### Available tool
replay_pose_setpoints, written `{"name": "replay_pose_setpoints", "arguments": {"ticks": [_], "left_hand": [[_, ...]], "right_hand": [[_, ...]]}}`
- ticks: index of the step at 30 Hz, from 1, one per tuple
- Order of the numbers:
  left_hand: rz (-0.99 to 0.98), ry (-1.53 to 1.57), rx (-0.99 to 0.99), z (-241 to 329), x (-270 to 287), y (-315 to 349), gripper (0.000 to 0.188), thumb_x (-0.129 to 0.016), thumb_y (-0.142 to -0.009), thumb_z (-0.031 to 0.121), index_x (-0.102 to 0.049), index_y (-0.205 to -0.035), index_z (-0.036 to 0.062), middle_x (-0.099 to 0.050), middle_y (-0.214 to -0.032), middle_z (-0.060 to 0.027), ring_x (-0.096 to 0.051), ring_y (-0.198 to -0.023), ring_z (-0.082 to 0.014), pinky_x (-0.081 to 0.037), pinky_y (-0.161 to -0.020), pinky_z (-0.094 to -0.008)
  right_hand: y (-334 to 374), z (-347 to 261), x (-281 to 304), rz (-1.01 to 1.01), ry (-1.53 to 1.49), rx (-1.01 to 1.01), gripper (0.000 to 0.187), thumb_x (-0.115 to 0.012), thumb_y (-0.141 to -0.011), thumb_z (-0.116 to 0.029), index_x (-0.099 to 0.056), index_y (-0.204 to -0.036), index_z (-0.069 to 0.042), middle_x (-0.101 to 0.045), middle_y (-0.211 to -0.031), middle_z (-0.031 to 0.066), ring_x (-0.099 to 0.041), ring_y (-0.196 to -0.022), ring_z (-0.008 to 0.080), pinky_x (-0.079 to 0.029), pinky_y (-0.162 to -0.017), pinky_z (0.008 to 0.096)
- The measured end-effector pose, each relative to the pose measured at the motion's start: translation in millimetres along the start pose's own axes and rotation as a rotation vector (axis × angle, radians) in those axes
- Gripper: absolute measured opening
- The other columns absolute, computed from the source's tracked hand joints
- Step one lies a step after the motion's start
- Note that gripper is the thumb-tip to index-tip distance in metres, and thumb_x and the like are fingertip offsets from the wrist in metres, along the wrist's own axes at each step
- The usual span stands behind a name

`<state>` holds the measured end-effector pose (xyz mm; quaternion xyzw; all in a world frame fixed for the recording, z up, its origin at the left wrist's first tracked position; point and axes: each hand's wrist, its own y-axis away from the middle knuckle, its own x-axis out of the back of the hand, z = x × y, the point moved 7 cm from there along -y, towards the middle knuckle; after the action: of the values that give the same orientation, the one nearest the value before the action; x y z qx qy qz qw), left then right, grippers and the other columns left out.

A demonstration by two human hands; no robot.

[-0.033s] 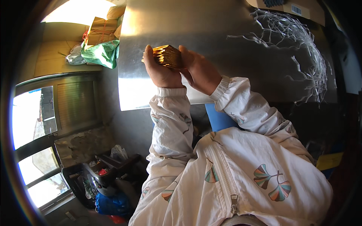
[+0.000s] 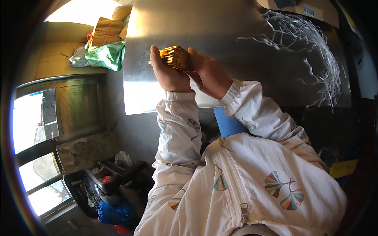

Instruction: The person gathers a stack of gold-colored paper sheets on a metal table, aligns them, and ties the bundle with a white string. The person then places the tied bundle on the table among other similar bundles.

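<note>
Both my hands hold one thick stack of thin, shiny gold pieces (image 2: 176, 57) above the metal tabletop (image 2: 220, 31). My left hand (image 2: 170, 75) closes on the stack from its left and near side, with the thumb pointing up along it. From the right, my right hand (image 2: 210, 72) presses against the stack's end, its thumb at the top corner. Edges of many layers show between the two thumbs. What the pieces are exactly cannot be made out, and most of my fingers are hidden under or behind the stack.
A tangle of whitish, see-through strips (image 2: 325, 59) lies on the table's right side. Beyond it stands a cardboard box (image 2: 325, 11). Off the left edge are a green plastic bag (image 2: 105, 55) and a brown package (image 2: 106, 33). A dark bin-like container (image 2: 80, 188) with mixed items sits lower left.
</note>
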<state>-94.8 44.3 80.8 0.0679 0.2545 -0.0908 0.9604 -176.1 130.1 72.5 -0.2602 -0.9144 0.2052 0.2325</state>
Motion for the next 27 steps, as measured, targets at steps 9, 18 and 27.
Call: {"name": "replay_pose_setpoints", "arguments": {"ticks": [9, 18, 27], "left_hand": [[-0.487, -0.179, 0.155, 24.4, -24.9, 53.8, 0.071, -0.042, -0.085, 0.066, -0.051, -0.116, 0.0026, -0.062, -0.102, -0.0100, -0.060, -0.090, -0.0215, -0.050, -0.079, -0.0343], [-0.648, -0.252, 0.250, 31.5, -1.9, 85.5, 0.036, -0.068, -0.082, 0.005, -0.054, -0.114, -0.0013, -0.064, -0.107, -0.0110, -0.062, -0.095, -0.0191, -0.051, -0.083, -0.0318], [-0.604, -0.260, 0.406, 6.1, 34.8, 122.8, 0.034, -0.070, -0.083, 0.015, -0.057, -0.111, -0.0003, -0.064, -0.101, -0.0088, -0.063, -0.091, -0.0171, -0.051, -0.081, -0.0294]], "right_hand": [[18.2, -21.8, 23.7, -0.045, -0.306, -0.014, 0.023, -0.059, -0.086, -0.010, -0.053, -0.106, 0.001, -0.064, -0.095, 0.0190, -0.063, -0.087, 0.0370, -0.051, -0.075, 0.0383], [58.1, -40.1, 27.5, -0.356, -0.693, -0.320, 0.028, -0.054, -0.092, -0.011, -0.053, -0.116, 0.002, -0.062, -0.105, 0.0099, -0.060, -0.096, 0.0156, -0.048, -0.086, 0.0278], [87.2, -45.1, 19.5, -0.557, -0.601, -0.447, 0.030, -0.053, -0.092, -0.012, -0.053, -0.118, 0.003, -0.061, -0.108, 0.0116, -0.060, -0.100, 0.0171, -0.047, -0.090, 0.0280]]}}
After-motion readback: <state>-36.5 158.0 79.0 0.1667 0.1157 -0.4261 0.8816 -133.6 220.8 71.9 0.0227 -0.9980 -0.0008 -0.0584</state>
